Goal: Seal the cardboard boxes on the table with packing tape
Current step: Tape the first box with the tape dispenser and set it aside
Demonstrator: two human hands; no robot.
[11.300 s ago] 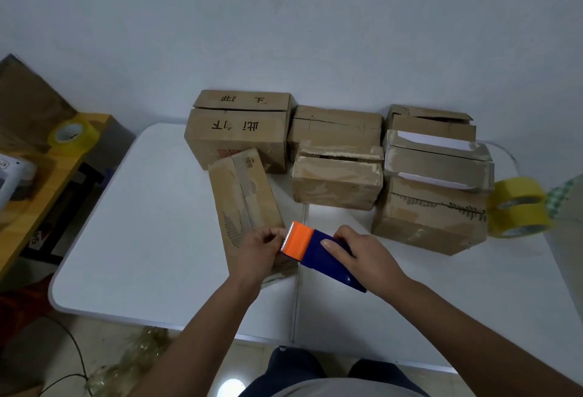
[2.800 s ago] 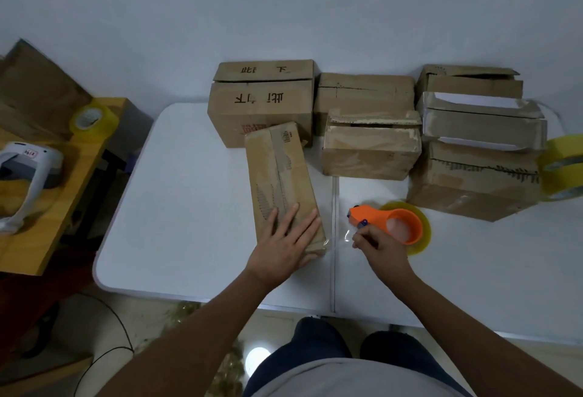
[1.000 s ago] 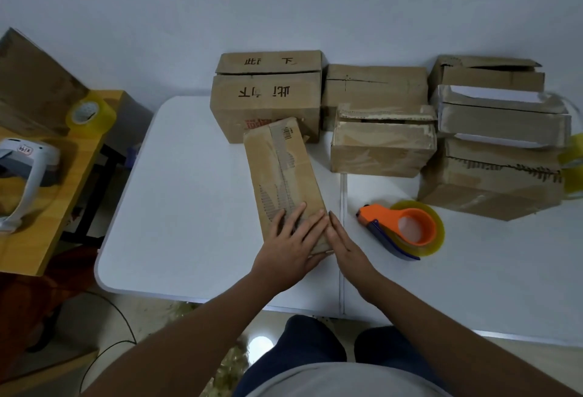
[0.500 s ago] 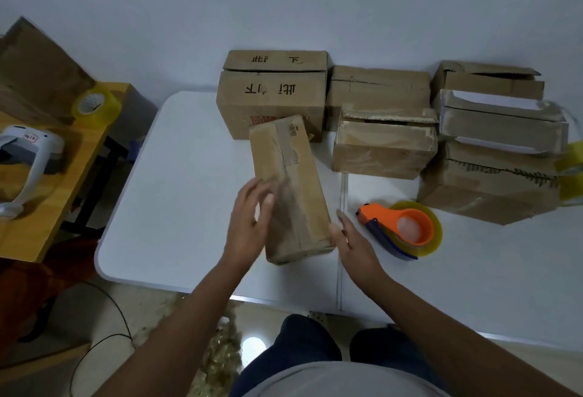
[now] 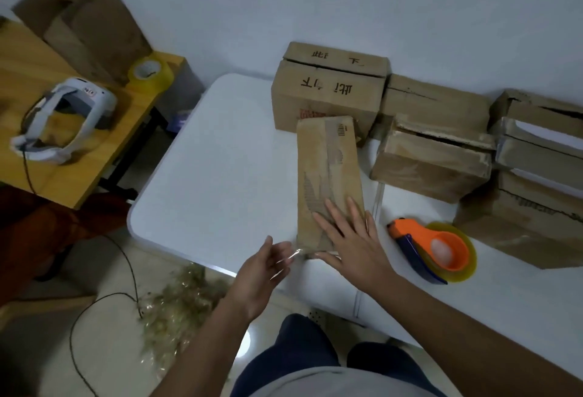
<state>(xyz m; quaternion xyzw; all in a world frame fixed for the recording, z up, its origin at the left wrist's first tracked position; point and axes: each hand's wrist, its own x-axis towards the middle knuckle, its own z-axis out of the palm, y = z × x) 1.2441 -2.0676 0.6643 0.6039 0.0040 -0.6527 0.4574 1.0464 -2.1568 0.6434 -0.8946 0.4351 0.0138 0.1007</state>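
White bench (image 5: 220, 157) carries the job: right hand (image 5: 353, 239) lies flat on the narrow box (image 5: 328, 172), left hand (image 5: 263, 270) pinches a tape end (image 5: 291, 256) at its near edge. Dispenser (image 5: 432, 250) rests right of that grip (idle). Boxes (image 5: 432, 163) beyond look unsealed, so most remains.

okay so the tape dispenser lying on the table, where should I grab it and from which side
Grip the tape dispenser by its blue handle, the lower edge that faces you, and come from above and from the right. It lies flat on its side. Its orange toothed nose points left toward the narrow box, so probably keep your fingers off that end.
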